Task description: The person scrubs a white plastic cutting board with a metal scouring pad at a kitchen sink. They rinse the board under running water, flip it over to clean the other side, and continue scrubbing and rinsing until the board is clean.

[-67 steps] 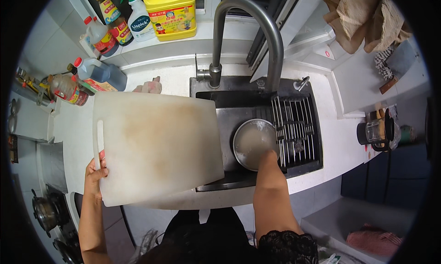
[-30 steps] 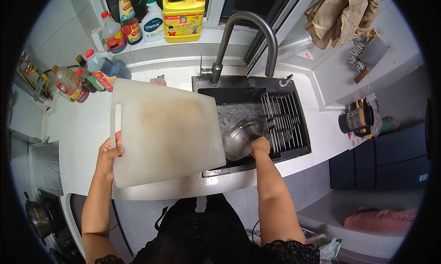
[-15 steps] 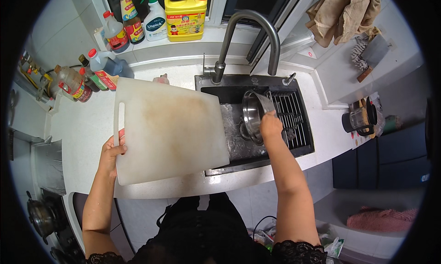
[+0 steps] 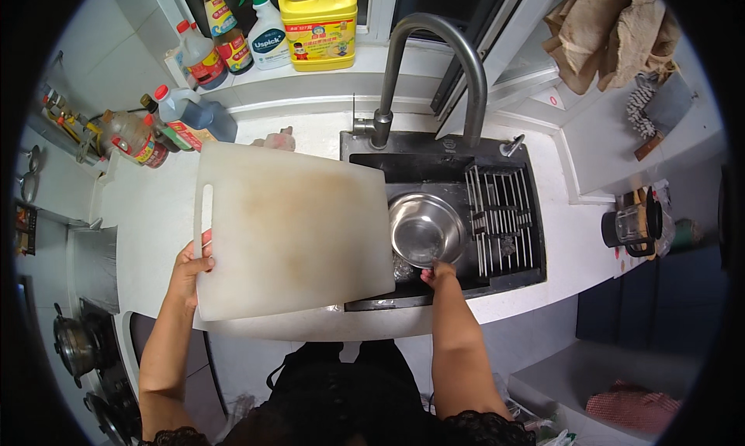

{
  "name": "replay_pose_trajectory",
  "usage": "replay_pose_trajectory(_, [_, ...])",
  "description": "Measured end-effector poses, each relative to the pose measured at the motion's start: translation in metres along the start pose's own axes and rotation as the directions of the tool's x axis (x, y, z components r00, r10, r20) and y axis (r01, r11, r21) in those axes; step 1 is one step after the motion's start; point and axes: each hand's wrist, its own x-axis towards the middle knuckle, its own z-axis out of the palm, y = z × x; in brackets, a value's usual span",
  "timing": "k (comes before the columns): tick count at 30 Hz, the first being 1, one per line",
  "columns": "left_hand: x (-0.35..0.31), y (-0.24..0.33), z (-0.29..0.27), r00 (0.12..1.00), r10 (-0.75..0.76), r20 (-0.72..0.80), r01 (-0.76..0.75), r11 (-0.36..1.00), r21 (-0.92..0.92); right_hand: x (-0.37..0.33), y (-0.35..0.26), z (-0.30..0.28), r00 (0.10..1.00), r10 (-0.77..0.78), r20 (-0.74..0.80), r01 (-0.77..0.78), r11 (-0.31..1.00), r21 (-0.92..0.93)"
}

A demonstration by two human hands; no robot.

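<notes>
A large white cutting board (image 4: 299,229) with brownish stains is held by my left hand (image 4: 192,263), its fingers passing through the slot near the left edge. The board's right edge overlaps the dark sink (image 4: 442,183). My right hand (image 4: 439,273) grips the near rim of a shiny metal bowl (image 4: 425,230), which sits nearly level in the sink, with its inside facing up. Part of the sink's left side is hidden under the board.
A grey arched faucet (image 4: 388,89) rises behind the sink. A metal drying rack (image 4: 504,213) fills the sink's right side. Several bottles (image 4: 203,124) stand at the back left. On the sill are a spray bottle (image 4: 268,38) and a yellow jug (image 4: 318,27). A blender jug (image 4: 635,225) stands far right.
The bowl has gone from tilted on its side to nearly level, and my right hand has moved nearer to me, to its near rim. My left hand still holds the board.
</notes>
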Motion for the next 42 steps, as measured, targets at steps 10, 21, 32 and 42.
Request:
replay_pose_trajectory(10, [0.008,-0.024,0.030,0.998,-0.058,0.026,0.061,0.993,-0.099,-0.028,0.017,0.042,0.803,-0.434,0.408,0.565,0.771,-0.292])
replay_pose_trajectory(21, [0.028,-0.081,0.024,0.976,-0.196,0.097,0.208,0.969,-0.133,-0.041,-0.040,0.013,0.866,-0.360,0.346,0.462,0.841,-0.282])
replay_pose_trajectory(32, [0.021,-0.065,0.045,0.898,-0.297,0.324,0.385,0.888,-0.252,-0.042,-0.050,-0.023,0.864,-0.480,0.150,0.493,0.747,-0.447])
replay_pose_trajectory(42, [0.049,0.030,0.106,0.856,-0.256,0.450,0.363,0.916,-0.169,-0.079,-0.068,-0.004,0.725,-0.655,0.211,0.635,0.519,-0.572])
